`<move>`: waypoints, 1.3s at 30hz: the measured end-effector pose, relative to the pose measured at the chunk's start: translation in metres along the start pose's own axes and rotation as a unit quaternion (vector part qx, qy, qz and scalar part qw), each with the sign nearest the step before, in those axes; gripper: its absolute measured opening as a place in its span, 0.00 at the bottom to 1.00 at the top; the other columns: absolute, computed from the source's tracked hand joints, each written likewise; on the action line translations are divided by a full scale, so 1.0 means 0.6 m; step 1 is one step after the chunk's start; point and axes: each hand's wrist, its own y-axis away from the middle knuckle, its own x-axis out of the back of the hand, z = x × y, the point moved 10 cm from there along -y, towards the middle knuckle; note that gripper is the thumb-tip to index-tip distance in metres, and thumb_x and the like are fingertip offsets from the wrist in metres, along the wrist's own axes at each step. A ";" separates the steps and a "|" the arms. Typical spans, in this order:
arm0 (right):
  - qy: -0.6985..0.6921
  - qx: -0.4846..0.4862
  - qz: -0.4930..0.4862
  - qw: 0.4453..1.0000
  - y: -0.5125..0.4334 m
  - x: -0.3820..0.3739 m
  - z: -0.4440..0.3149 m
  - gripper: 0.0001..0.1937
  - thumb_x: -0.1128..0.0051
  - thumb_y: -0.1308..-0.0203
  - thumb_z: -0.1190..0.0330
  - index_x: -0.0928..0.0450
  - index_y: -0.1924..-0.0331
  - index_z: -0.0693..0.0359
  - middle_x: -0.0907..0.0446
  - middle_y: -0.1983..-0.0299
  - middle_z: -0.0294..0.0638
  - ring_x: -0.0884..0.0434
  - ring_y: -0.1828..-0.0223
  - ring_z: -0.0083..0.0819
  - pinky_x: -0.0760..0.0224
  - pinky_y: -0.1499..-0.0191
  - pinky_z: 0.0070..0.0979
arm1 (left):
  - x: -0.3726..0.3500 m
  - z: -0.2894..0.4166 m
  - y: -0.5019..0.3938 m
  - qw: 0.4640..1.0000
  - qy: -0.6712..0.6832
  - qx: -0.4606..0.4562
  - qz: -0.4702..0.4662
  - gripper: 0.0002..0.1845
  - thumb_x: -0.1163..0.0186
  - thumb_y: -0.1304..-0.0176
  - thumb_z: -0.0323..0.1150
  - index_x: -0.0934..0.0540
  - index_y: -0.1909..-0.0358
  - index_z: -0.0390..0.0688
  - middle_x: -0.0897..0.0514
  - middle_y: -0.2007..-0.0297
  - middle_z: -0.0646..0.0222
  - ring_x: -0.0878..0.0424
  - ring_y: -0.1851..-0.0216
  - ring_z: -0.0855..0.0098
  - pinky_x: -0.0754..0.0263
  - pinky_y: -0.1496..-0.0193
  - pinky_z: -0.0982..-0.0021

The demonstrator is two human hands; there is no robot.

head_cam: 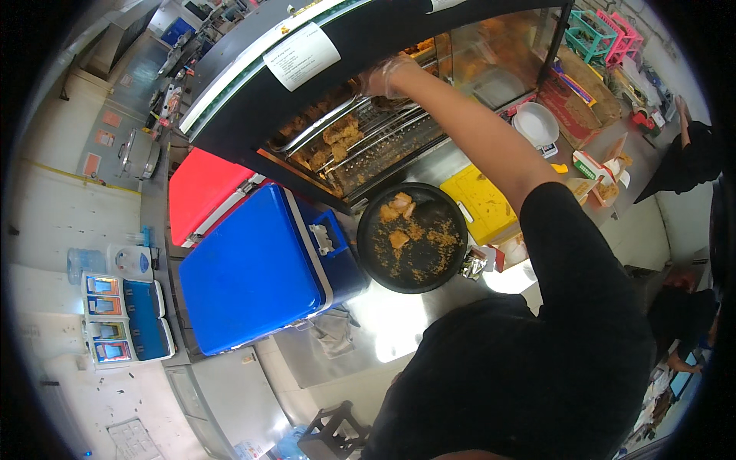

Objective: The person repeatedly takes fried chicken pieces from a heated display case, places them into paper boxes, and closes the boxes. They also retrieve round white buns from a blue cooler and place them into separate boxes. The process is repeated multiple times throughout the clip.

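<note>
My right hand, in a clear plastic glove, reaches into a heated display cabinet. Its fingertips are partly hidden by the cabinet's black frame, beside a metal rack; whether they hold anything cannot be told. Breaded fried pieces lie on the rack to the left of the hand. Below the cabinet, a round black pan holds a few fried pieces and scattered crumbs. A yellow cutting board lies right of the pan. My left hand is not in view; my torso covers the lower right.
Blue and red cooler boxes stand left of the pan. A grey cloth lies on the steel counter. Right are white bowls, a cardboard box and food boxes. Co-workers are at the far right.
</note>
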 end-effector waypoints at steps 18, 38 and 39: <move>-0.080 -0.041 -0.064 0.994 0.059 0.036 0.006 0.28 0.57 0.29 0.43 0.20 0.34 0.45 0.18 0.36 0.48 0.21 0.34 0.49 0.32 0.29 0.46 | -0.032 -0.038 0.013 0.998 0.037 0.031 0.040 0.29 0.37 0.30 0.42 0.27 0.32 0.37 0.15 0.46 0.57 0.17 0.44 0.61 0.20 0.44 0.61; -0.166 0.009 -0.017 0.986 0.090 0.097 -0.011 0.23 0.42 0.33 0.50 0.18 0.38 0.47 0.13 0.48 0.50 0.15 0.47 0.53 0.21 0.41 0.42 | -0.043 -0.060 -0.026 0.995 0.061 0.068 0.042 0.26 0.42 0.27 0.41 0.27 0.33 0.37 0.16 0.43 0.56 0.19 0.41 0.59 0.22 0.42 0.56; -0.175 0.036 0.004 0.984 0.095 0.099 -0.015 0.23 0.40 0.34 0.52 0.18 0.38 0.49 0.13 0.49 0.52 0.14 0.48 0.53 0.21 0.42 0.42 | -0.043 -0.061 -0.028 0.995 0.063 0.071 0.041 0.26 0.43 0.27 0.41 0.27 0.33 0.37 0.16 0.43 0.56 0.19 0.41 0.59 0.22 0.41 0.56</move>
